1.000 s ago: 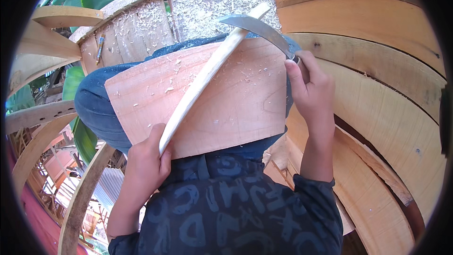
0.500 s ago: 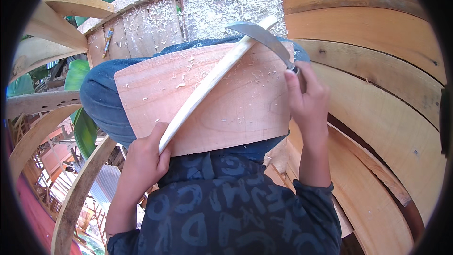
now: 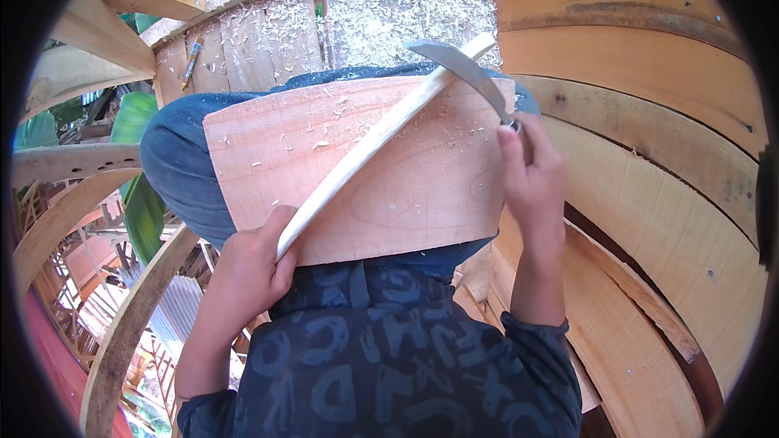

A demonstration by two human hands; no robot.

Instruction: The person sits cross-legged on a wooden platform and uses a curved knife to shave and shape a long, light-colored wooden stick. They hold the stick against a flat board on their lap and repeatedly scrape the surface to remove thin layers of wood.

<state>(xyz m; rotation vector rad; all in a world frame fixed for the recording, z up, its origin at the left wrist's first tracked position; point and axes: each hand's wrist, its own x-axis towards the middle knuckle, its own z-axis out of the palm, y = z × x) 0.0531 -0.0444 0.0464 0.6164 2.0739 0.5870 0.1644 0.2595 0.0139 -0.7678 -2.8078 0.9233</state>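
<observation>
A flat wooden board [image 3: 422, 186] lies across my lap, with a few pale shavings on it. My left hand [image 3: 254, 264] grips the near end of a long, pale, peeled wooden stick [image 3: 357, 156], which slants across the board to the far right. In my right hand [image 3: 533, 174] is the handle of a curved knife [image 3: 466, 71], mostly hidden by my fingers. Its hooked blade crosses over the stick near the far end, its tip pointing left. Whether the edge is biting into the wood I cannot tell.
Wood shavings [image 3: 377, 20] thickly cover the planks beyond my knees. A thin marker-like tube [image 3: 192, 61] lies at the far left. Wide curved planks [image 3: 641, 170] rise along my right. Curved wooden ribs [image 3: 134, 328] stand on the left, with open gaps between them.
The whole view has shifted slightly to the right. Both hands keep their grips, and the blade stays across the far part of the stick, nearly unmoved along it.
</observation>
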